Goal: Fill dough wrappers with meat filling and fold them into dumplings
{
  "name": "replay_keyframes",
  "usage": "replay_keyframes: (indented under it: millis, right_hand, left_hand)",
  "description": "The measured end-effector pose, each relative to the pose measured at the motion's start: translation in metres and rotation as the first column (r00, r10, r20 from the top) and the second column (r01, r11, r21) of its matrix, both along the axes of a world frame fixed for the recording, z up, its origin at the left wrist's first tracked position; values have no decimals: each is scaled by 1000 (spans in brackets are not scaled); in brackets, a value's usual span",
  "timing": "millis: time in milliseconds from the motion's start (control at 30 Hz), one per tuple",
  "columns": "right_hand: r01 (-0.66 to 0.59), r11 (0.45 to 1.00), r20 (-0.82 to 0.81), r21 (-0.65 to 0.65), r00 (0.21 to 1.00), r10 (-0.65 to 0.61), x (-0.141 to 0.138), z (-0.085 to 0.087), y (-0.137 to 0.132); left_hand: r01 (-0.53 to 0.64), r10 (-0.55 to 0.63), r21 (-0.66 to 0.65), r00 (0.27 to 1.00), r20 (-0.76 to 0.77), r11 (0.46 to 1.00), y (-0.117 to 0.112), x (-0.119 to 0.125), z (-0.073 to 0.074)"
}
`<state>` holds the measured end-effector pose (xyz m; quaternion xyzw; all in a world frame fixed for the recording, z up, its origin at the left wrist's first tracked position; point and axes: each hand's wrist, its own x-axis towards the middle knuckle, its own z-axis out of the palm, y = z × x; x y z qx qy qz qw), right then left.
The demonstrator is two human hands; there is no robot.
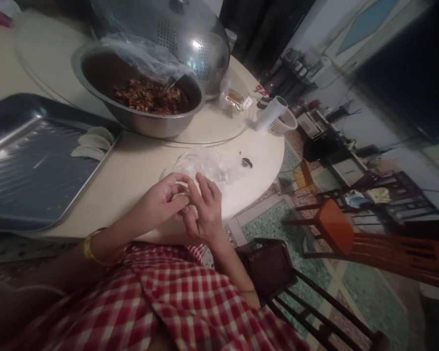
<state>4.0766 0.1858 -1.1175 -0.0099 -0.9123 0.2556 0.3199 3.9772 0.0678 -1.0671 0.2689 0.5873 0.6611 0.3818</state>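
Close together above the table's near edge are my left hand (170, 197) and my right hand (205, 207). Between their fingertips is a dumpling (181, 194), mostly hidden, with only a pale edge showing. Both hands are closed on it, though some right fingers stick out. Just beyond them lies a crumpled clear plastic bag (205, 163) with whitish contents I cannot make out. Several half-moon dumplings (89, 152) rest at the right end of a metal tray (68, 207). A steel bowl (157, 126) holds dark chopped filling (146, 97), with a utensil handle (169, 84) in it.
A perforated metal dome (212, 44) stands behind the bowl, and a plastic bag (142, 53) drapes over the bowl's rim. A wrapped packet (236, 99), a white roll (272, 113) and a small basket (289, 122) sit at the right. Chairs (334, 226) stand beyond the table (267, 161).
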Motion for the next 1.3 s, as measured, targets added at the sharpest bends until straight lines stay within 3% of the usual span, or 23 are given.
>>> replay_keyframes:
  millis: [100, 167, 300, 400, 500, 567, 733, 867, 1133, 1300]
  right_hand:
    - [-20, 996, 1, 89, 1000, 20, 1, 2, 3]
    - [-53, 995, -28, 81, 998, 55, 2, 5, 5]
    - [-108, 973, -37, -205, 994, 103, 5, 11, 1]
    - [-108, 877, -7, -468, 993, 118, 3, 14, -8]
    - [-127, 750, -23, -649, 989, 148, -4, 15, -18]
    - [-137, 690, -55, -711, 989, 140, -8, 15, -23]
    - [-117, 602, -74, -790, 993, 97, -15, 10, -24]
    - [-121, 626, -98, -770, 993, 72, -16, 8, -23]
    - [-105, 693, -106, -713, 994, 41, -17, 13, -23]
    - [-104, 731, -81, -675, 994, 67, -15, 15, -23]
  left_hand:
    - [34, -36, -50, 998, -52, 998, -3, -2, -5]
    - [45, -51, -75, 995, -89, 996, -6, -4, -7]
    - [12, -18, -47, 990, -137, 999, -11, -5, -6]
    - [-12, 4, -40, 982, -190, 999, -12, -5, -2]
    - [-20, 9, -47, 974, -228, 999, -13, -5, 0]
    - [-24, 14, -46, 976, -218, 999, -14, -6, 1]
    - [-63, 62, 0, 977, -204, 998, -14, -8, 4]
    - [-93, 92, 7, 954, -284, 996, -12, -9, 5]
    - [-93, 74, -71, 969, -235, 993, -10, -10, 6]
    - [-144, 107, -114, 954, -281, 983, -11, -9, 6]
